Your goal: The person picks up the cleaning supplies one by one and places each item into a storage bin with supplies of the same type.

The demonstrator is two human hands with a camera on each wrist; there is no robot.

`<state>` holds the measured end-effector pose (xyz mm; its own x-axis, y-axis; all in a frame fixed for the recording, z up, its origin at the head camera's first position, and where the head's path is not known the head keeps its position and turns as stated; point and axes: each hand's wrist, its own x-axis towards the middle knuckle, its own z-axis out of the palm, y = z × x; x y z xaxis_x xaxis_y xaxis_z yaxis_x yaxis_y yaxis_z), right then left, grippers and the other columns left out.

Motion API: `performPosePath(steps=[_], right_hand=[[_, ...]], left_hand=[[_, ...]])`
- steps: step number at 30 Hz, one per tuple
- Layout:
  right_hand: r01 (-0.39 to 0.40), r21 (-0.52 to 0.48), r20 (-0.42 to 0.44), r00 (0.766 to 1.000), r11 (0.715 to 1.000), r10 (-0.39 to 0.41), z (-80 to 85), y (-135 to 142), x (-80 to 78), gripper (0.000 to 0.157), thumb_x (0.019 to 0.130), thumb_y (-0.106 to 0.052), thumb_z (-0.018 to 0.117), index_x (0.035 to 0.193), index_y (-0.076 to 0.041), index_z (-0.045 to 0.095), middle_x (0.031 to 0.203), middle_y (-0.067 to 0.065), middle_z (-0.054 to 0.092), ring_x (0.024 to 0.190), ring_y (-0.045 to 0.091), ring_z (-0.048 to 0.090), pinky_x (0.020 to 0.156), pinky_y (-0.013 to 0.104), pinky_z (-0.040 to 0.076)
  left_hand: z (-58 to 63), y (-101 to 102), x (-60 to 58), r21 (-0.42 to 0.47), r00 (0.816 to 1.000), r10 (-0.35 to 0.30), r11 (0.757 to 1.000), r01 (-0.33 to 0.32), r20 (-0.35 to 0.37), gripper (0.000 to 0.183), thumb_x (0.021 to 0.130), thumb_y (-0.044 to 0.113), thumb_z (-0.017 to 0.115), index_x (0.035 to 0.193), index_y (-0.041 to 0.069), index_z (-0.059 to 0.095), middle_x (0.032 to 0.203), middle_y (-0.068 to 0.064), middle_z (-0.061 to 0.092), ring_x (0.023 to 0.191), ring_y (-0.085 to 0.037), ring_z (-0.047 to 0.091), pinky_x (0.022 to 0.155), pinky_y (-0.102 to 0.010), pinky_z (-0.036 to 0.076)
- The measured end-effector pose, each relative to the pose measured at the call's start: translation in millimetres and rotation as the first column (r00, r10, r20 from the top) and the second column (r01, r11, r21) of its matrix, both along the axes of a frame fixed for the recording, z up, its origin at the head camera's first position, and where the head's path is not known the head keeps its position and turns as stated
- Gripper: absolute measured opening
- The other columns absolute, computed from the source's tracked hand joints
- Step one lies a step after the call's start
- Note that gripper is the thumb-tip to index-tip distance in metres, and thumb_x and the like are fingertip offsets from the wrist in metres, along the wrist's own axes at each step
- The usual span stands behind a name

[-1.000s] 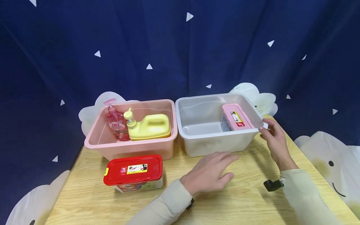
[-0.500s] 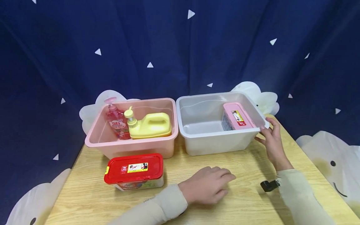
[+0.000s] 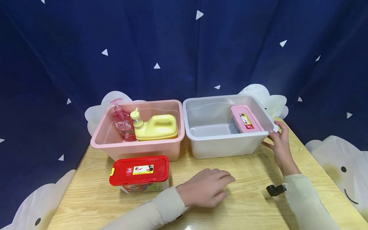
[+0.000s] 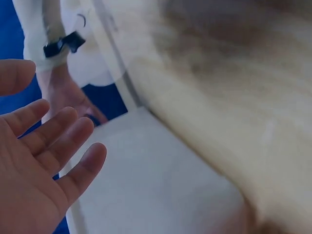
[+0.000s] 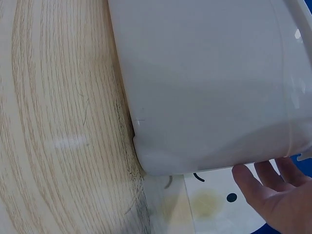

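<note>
My right hand (image 3: 283, 150) holds the right front corner of a light grey plastic bin (image 3: 224, 147), thumb and fingers at its rim. The right wrist view shows that hand's fingertips (image 5: 241, 173) against the bin's side wall. Inside the bin, at its right end, lies a tub with a pink lid (image 3: 245, 118). My left hand (image 3: 205, 188) hovers over the table in front of the bin, holding nothing. Its fingers look loosely bent in the left wrist view. To its left a white tub with a red lid (image 3: 141, 171) sits on the table.
A pink bin (image 3: 135, 150) stands left of the grey one, close beside it. It holds a red pump bottle (image 3: 124, 126) and a yellow pump jug (image 3: 156, 127). Behind the wooden table (image 3: 244, 207) hangs a dark blue curtain (image 3: 172, 38).
My left hand has drawn back a little to the left and down, away from the grey bin. My right hand stays at the bin's corner. The view has shifted slightly.
</note>
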<state>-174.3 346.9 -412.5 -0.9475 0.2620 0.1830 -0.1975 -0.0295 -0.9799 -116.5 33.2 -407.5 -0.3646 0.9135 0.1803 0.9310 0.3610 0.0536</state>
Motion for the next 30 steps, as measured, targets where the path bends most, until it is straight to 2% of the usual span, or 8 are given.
performPosePath(steps=[5, 11, 16, 21, 26, 30], right_hand=[[0.014, 0.010, -0.015, 1.000, 1.000, -0.013, -2.0, -1, -1.0, 0.043, 0.095, -0.025, 0.044, 0.133, -0.027, 0.024, 0.117, -0.005, 0.044, 0.092, 0.001, 0.056, 0.067, 0.023, 0.053], [-0.011, 0.010, -0.045, 0.999, 1.000, 0.011, -4.6, 0, -3.8, 0.043, 0.096, -0.021, 0.043, 0.134, -0.025, 0.024, 0.116, -0.003, 0.044, 0.092, 0.002, 0.057, 0.065, 0.022, 0.054], [0.015, -0.012, -0.049, 0.999, 1.000, -0.015, -6.7, 2, -3.5, 0.042, 0.096, -0.019, 0.042, 0.134, -0.026, 0.024, 0.115, -0.003, 0.044, 0.090, 0.002, 0.057, 0.064, 0.021, 0.054], [0.026, -0.023, -0.062, 0.998, 0.999, -0.028, -7.9, 3, -3.5, 0.042, 0.096, -0.019, 0.042, 0.134, -0.025, 0.025, 0.116, -0.003, 0.044, 0.090, 0.003, 0.058, 0.064, 0.021, 0.054], [0.038, -0.024, -0.069, 0.997, 0.999, -0.040, -9.1, 0, -5.6, 0.042, 0.095, -0.019, 0.044, 0.133, -0.024, 0.026, 0.119, -0.003, 0.043, 0.089, 0.004, 0.057, 0.064, 0.021, 0.053], [0.079, -0.019, -0.055, 0.995, 0.997, -0.080, -9.5, -1, -7.7, 0.041, 0.095, -0.021, 0.044, 0.133, -0.025, 0.026, 0.121, -0.002, 0.042, 0.087, 0.005, 0.055, 0.063, 0.020, 0.053]], left_hand=[[14.0, -19, 1.0, 0.023, 0.997, 0.055, 0.998, -0.054, -0.055, 0.039, 0.092, 0.035, 0.045, 0.128, 0.023, 0.044, 0.125, 0.010, 0.049, 0.114, -0.008, 0.050, 0.091, -0.030, 0.045], [25.9, -55, 7.0, 0.052, 0.989, 0.117, 0.992, -0.113, -0.087, 0.041, 0.089, 0.034, 0.050, 0.128, 0.021, 0.046, 0.127, 0.007, 0.050, 0.119, -0.011, 0.048, 0.095, -0.034, 0.044], [28.2, -78, -1.3, 0.079, 0.978, 0.183, 0.981, -0.176, -0.097, 0.042, 0.087, 0.033, 0.055, 0.126, 0.019, 0.049, 0.125, 0.004, 0.053, 0.116, -0.014, 0.050, 0.097, -0.035, 0.043], [25.0, -110, -9.2, 0.108, 0.970, 0.238, 0.967, -0.233, -0.039, 0.045, 0.087, 0.035, 0.055, 0.127, 0.017, 0.049, 0.128, 0.002, 0.052, 0.119, -0.015, 0.048, 0.099, -0.037, 0.040], [14.6, -153, -8.4, 0.177, 0.945, 0.326, 0.928, -0.328, 0.042, 0.043, 0.086, 0.034, 0.057, 0.126, 0.021, 0.051, 0.130, 0.006, 0.051, 0.123, -0.012, 0.045, 0.104, -0.037, 0.037], [10.7, -185, -7.7, 0.236, 0.907, 0.411, 0.876, -0.421, 0.090, 0.045, 0.083, 0.034, 0.061, 0.126, 0.025, 0.053, 0.131, 0.010, 0.050, 0.124, -0.010, 0.042, 0.103, -0.038, 0.037]])
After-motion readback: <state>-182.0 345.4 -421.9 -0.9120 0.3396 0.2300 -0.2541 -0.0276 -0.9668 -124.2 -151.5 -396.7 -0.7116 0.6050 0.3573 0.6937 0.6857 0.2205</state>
